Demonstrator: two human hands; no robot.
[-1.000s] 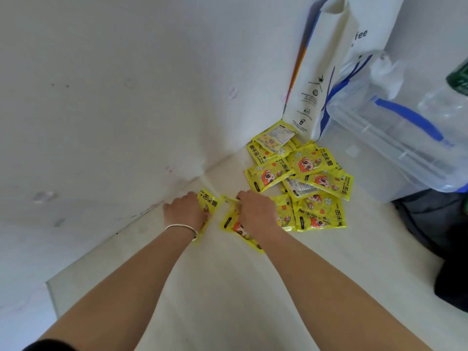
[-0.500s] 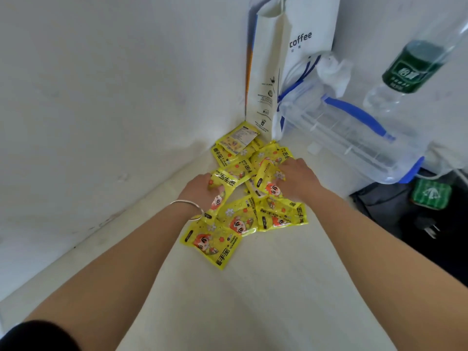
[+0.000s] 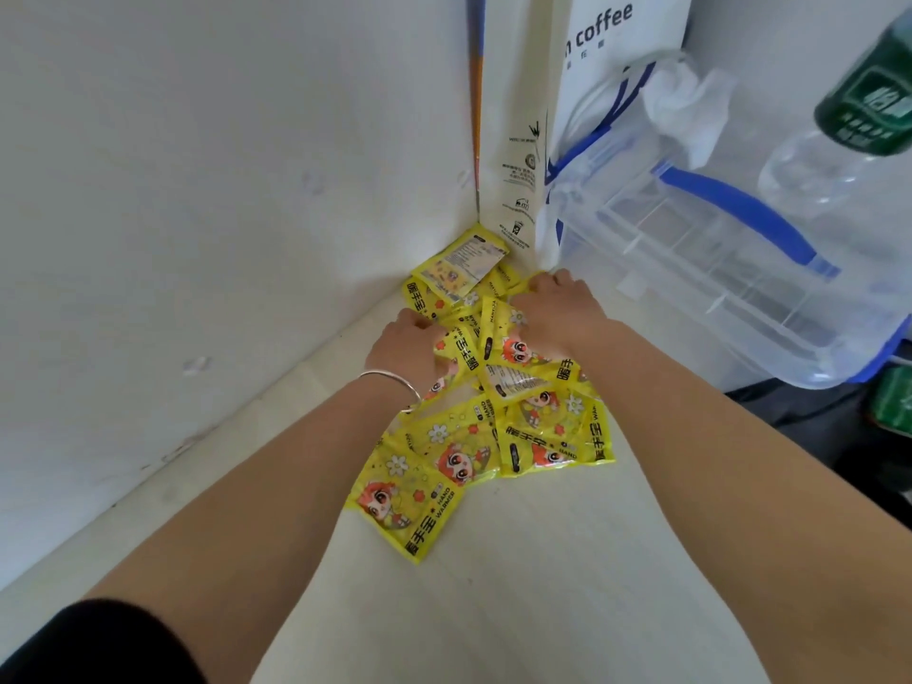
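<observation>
At the far left a white wall [image 3: 197,190] is seen, marked with a few scuffs, and the cream desk [image 3: 543,585] is set against it so that a corner is formed at the far side. The left hand [image 3: 407,350], with a silver bangle [image 3: 395,382] worn at its wrist, is laid on the left edge of a heap of yellow hand-warmer packets [image 3: 493,436]; its fingers are bent down into the heap, but whether a packet is pinched cannot be told. The heap is spread from the corner towards the near side, the packets overlapping at all angles. They are judged to be light, flat and pliable, with glossy film that is likely to slip, so they are best gathered from both outer edges or taken by a sealed rim. The right hand [image 3: 562,308] is rested on the far right packets, knuckles raised, and its hold cannot be told either. Further right, a paper coffee bag [image 3: 518,140] is stood in the corner, a clear storage box [image 3: 715,269] with blue handles is placed beside it, and a green-labelled water bottle [image 3: 839,140] is seen at the right edge.
</observation>
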